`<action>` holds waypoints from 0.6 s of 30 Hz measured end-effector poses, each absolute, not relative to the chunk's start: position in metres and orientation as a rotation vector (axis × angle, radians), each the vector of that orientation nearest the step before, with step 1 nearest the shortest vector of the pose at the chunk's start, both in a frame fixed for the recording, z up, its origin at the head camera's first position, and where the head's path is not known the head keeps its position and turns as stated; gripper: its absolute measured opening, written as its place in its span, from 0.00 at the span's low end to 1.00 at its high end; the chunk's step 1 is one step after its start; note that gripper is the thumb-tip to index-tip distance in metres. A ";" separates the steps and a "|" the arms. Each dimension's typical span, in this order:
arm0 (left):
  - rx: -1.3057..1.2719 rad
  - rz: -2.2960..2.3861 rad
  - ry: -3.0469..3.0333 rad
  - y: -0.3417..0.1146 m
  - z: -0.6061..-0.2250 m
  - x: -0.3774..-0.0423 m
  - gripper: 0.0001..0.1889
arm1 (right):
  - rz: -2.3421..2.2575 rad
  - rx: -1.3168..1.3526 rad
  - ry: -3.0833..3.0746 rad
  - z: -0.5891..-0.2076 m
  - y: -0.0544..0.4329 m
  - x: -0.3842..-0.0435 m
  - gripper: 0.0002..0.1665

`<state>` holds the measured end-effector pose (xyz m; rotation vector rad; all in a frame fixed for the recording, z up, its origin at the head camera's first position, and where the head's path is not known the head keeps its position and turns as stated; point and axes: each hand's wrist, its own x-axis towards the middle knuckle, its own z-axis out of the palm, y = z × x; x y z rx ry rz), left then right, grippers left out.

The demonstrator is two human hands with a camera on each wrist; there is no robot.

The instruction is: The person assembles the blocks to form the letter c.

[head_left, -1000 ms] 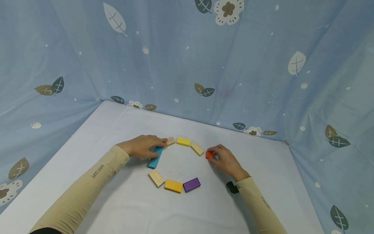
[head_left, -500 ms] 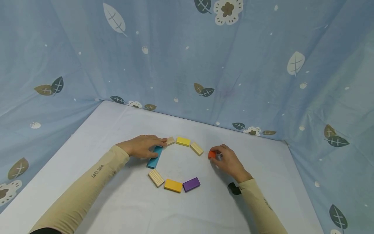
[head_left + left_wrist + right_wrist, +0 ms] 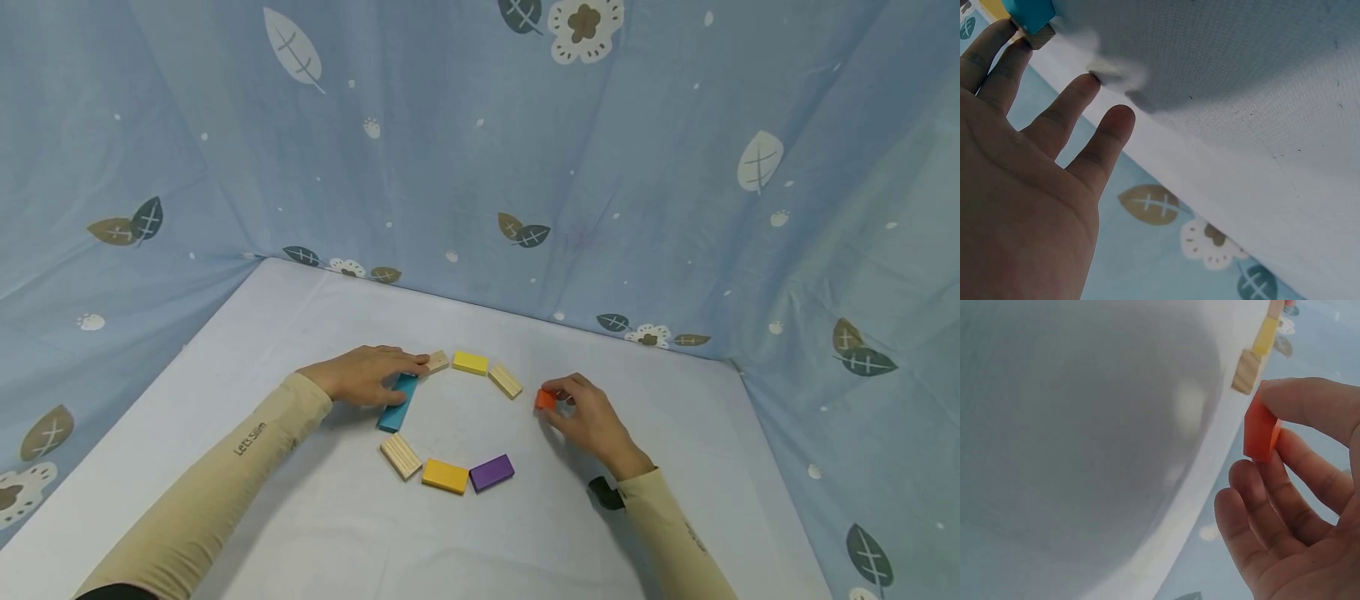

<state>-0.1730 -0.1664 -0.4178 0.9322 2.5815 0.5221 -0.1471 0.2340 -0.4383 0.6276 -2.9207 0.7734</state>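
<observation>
Several wooden blocks form an open ring on the white table. My left hand [image 3: 366, 375] lies at its left side, fingers reaching forward. Its thumb rests on the blue block [image 3: 393, 415], and a fingertip touches the small plain wooden block [image 3: 438, 362]. In the left wrist view its fingers are extended, two tips at the blue block [image 3: 1032, 12]. On the right, my right hand [image 3: 592, 425] pinches an orange-red block [image 3: 546, 400] between thumb and finger. The right wrist view shows that block [image 3: 1259, 431] upright, the other fingers loosely bent below it.
A yellow block [image 3: 470, 362] and a grooved wooden block [image 3: 506, 382] continue the ring at the back. Along the front lie another plain block [image 3: 401, 456], an orange-yellow block [image 3: 446, 477] and a purple block [image 3: 492, 473]. Patterned blue cloth [image 3: 420, 167] hangs behind the table.
My right hand has drawn the orange-red block slightly to the right, away from the grooved wooden block. The left hand and the other blocks have stayed in place.
</observation>
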 end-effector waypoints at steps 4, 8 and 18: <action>0.929 0.521 2.584 -0.167 -0.418 -0.173 0.29 | 0.796 0.658 -2.918 -0.436 0.232 -0.143 0.23; 0.932 0.521 2.586 -0.167 -0.419 -0.173 0.28 | 0.815 0.703 -2.907 -0.435 0.229 -0.138 0.23; 0.938 0.514 2.581 -0.166 -0.419 -0.174 0.28 | 0.859 0.794 -2.864 -0.435 0.218 -0.123 0.24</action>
